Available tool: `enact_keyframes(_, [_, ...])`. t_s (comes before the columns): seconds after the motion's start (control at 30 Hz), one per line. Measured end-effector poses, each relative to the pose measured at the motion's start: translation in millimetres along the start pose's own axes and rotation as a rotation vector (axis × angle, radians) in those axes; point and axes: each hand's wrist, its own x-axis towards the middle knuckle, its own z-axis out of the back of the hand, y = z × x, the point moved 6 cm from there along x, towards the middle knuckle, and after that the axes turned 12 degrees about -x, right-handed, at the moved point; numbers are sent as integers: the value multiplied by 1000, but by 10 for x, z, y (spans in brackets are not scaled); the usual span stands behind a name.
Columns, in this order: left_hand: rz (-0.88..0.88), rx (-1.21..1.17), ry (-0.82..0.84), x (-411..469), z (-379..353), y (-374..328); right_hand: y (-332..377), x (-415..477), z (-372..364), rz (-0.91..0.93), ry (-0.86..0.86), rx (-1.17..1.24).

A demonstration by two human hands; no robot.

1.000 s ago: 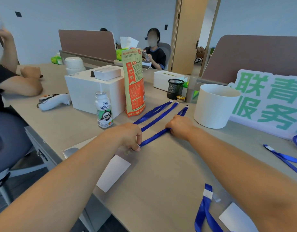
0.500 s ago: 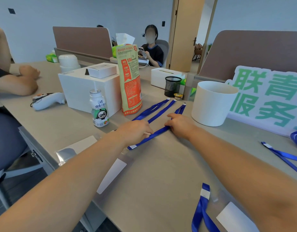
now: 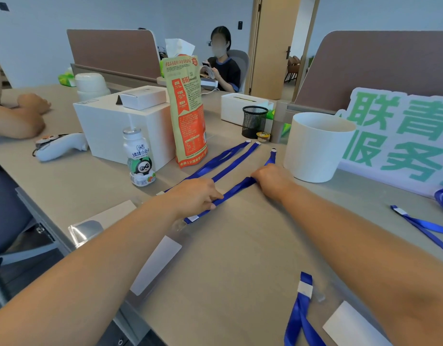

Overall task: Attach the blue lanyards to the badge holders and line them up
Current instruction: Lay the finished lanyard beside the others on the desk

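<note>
both hands are down on the table [image 3: 240,258], apart from each other, with one blue lanyard [image 3: 236,189] stretched flat between them. the left hand [image 3: 194,196] is seen knuckles up with fingers curled, and the strap is pinched under its fingertips close to the near end. the right hand [image 3: 271,179] is set further along the same strap with its fingers curled down over it. the strap appears to be gripped there, though the fingertips are hidden under the hand. the strap is laid on a diagonal, from a white tab just below the left hand up to a small round end piece beside the white pot [image 3: 315,151].

a clear badge holder [image 3: 158,263] with a white card inside is lying just below the strap's near end, angled toward the table's front edge. two more lanyards [image 3: 230,159] are laid side by side to the left of the held one, roughly parallel to it. their far ends are near the mesh pen cup [image 3: 254,121]. a second badge holder [image 3: 90,228] is lying at the table's left edge.

near the bottom edge another lanyard [image 3: 300,313] is lying beside a third holder [image 3: 350,325]. loose lanyards [image 3: 425,226] are seen at the far right, below the green-lettered sign [image 3: 402,136].

behind the straps a snack bag [image 3: 188,108], a small bottle [image 3: 139,158] and a white box [image 3: 110,126] are standing.
</note>
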Motion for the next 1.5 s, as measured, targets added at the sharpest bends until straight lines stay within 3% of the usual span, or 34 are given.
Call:
enact_keyframes(0.1, [5,-12,35,24,-2,33,-88,-11,54,-76,-106,43])
enact_keyframes(0.23, [2,-68,-25,137,60,34,-138,21,31,-174,19,160])
enact_keyframes(0.7, [-39,-126,-204,588,-19,-9,-120,168,-74,-92,-49,380])
enact_keyframes(0.93, [-69,-114,-364,511,-60,64,-106,227,-65,-58,-49,342])
enact_keyframes(1.2, [-83,-67,-330,514,-94,87,-79,245,-101,-10,-34,180])
enact_keyframes(1.5, [-91,-48,-328,502,-106,58,-78,256,-114,6,-22,166])
